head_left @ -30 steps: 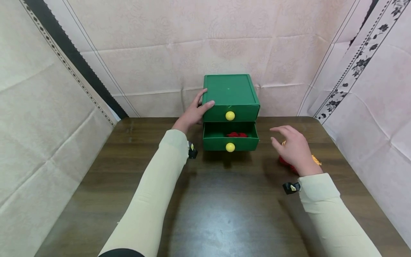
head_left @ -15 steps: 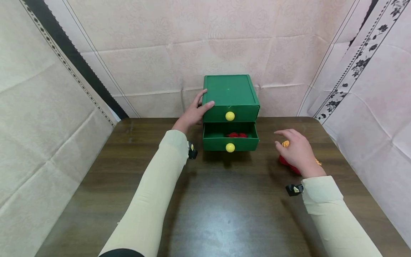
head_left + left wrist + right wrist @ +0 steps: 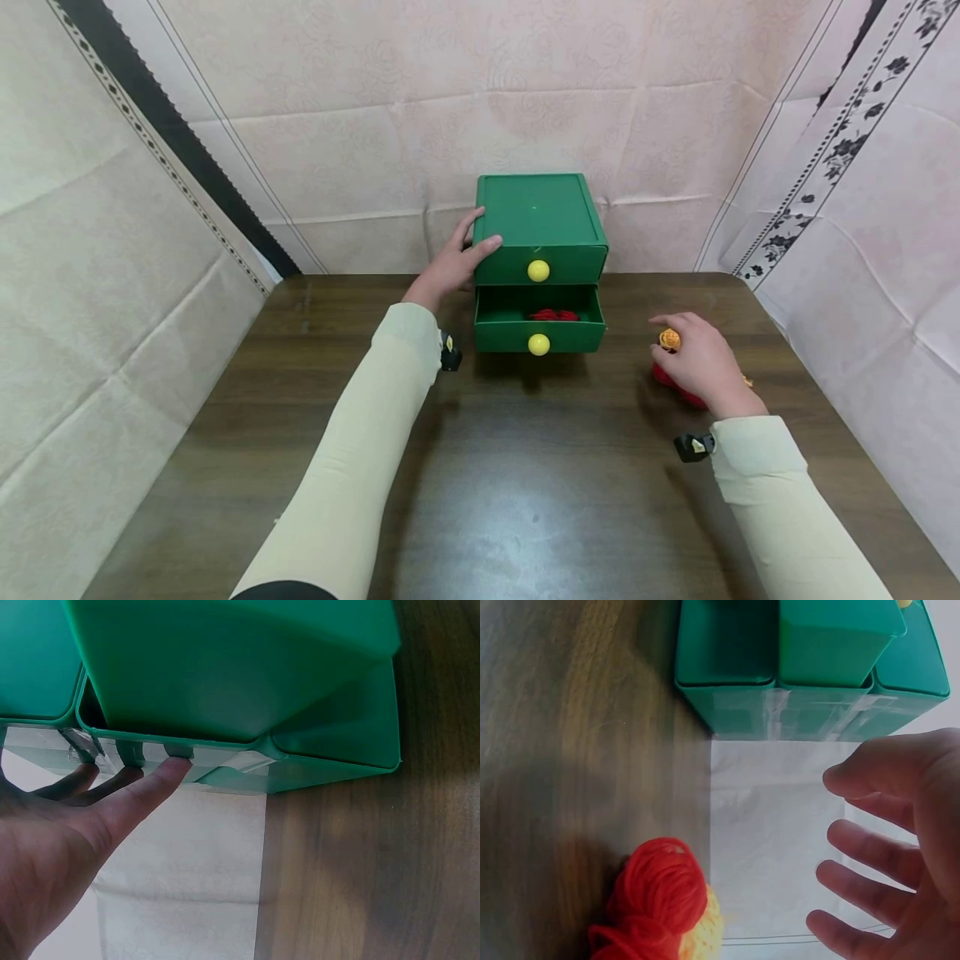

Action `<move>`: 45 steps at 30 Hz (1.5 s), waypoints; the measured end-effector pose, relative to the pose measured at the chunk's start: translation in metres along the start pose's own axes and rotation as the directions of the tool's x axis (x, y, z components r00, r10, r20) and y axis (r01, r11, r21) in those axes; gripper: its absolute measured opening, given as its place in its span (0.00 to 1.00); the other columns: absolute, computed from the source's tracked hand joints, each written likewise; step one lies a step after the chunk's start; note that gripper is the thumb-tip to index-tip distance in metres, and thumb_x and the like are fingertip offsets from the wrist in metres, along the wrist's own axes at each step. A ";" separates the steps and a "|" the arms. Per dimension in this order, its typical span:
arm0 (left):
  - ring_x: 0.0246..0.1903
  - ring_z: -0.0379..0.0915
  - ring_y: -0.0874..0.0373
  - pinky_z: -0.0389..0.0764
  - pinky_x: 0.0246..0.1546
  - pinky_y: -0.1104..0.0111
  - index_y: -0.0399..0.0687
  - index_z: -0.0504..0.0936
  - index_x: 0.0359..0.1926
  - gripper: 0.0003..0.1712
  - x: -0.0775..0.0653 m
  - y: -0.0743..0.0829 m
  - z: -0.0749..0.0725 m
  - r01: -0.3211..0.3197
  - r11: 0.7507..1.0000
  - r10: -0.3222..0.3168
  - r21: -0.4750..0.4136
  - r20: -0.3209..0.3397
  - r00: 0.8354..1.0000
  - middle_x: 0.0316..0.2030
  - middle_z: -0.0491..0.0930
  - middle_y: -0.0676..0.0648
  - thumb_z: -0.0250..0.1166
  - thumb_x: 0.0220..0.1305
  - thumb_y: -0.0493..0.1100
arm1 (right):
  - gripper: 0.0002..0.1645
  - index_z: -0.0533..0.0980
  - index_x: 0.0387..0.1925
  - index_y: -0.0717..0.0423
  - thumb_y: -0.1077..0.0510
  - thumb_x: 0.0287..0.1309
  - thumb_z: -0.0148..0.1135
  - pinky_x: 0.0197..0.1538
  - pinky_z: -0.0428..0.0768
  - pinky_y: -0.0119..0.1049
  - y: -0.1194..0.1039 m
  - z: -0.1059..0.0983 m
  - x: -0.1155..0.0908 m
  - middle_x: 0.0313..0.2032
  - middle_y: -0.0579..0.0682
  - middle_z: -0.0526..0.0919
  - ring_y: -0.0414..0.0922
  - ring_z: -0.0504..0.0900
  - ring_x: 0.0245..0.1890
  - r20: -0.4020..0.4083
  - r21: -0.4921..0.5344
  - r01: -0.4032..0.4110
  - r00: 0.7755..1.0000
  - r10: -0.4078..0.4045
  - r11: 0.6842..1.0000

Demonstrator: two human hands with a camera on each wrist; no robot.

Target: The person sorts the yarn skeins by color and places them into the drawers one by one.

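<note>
A green drawer cabinet (image 3: 534,208) stands at the back of the table. One drawer (image 3: 495,337) with a yellow knob is pulled out, and something red (image 3: 553,315) lies inside it. My left hand (image 3: 450,262) rests on the cabinet's left side, thumb at its top front edge. In the left wrist view, extended fingertips touch the taped side wall (image 3: 225,761). My right hand (image 3: 701,358) hovers over red yarn (image 3: 660,889) and yellow yarn (image 3: 705,930) to the cabinet's right, fingers loosely bent and spread. It holds nothing and partly covers the yarn in the head view.
The brown wooden table (image 3: 480,467) extends toward me. Light patterned cloth (image 3: 337,125) hangs behind and on both sides. Above the pulled-out drawer is a closed top drawer (image 3: 570,265); the wrist views show an open slot (image 3: 345,720) beneath.
My right hand has moved slightly right and toward me over the yarn, uncovering more of a yellow bundle. The left hand and the cabinet have stayed in place.
</note>
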State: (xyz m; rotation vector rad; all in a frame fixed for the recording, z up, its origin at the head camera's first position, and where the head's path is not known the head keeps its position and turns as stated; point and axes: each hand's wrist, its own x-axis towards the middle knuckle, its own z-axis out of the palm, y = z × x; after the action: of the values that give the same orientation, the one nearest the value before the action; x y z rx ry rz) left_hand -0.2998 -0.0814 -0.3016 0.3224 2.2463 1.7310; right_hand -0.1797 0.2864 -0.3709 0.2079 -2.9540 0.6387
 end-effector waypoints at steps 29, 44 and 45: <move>0.64 0.66 0.42 0.76 0.52 0.44 0.82 0.43 0.73 0.43 -0.002 0.002 0.001 0.006 1.000 -0.006 0.006 -0.002 1.000 0.73 0.53 0.45 0.58 0.65 0.63 | 0.33 0.72 0.60 0.61 0.52 0.54 0.68 0.48 0.74 0.63 0.031 0.011 -0.002 0.53 0.71 0.75 0.65 0.74 0.48 0.197 -0.114 -0.103 0.973 0.124 0.988; 0.62 0.68 0.45 0.79 0.48 0.47 0.96 0.47 0.67 0.42 0.019 -0.018 -0.002 0.006 1.000 -0.005 0.013 -0.048 0.999 0.73 0.54 0.49 0.61 0.56 0.71 | 0.33 0.69 0.61 0.61 0.57 0.54 0.66 0.41 0.75 0.59 0.035 0.015 -0.008 0.49 0.69 0.77 0.64 0.74 0.46 0.264 -0.082 -0.141 0.951 0.158 0.987; 0.62 0.68 0.45 0.79 0.48 0.47 0.95 0.47 0.67 0.42 0.017 -0.015 -0.001 0.007 1.000 -0.006 0.019 -0.048 0.999 0.73 0.54 0.49 0.61 0.57 0.71 | 0.33 0.69 0.61 0.61 0.57 0.55 0.66 0.42 0.75 0.59 0.034 0.015 -0.008 0.49 0.69 0.78 0.64 0.74 0.45 0.262 -0.080 -0.137 0.953 0.153 0.987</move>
State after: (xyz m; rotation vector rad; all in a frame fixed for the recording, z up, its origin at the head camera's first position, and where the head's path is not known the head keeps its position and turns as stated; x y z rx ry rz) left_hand -0.3161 -0.0803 -0.3175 0.2811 2.2963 1.7325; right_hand -0.1783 0.3118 -0.3997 0.0761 -3.2695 0.5774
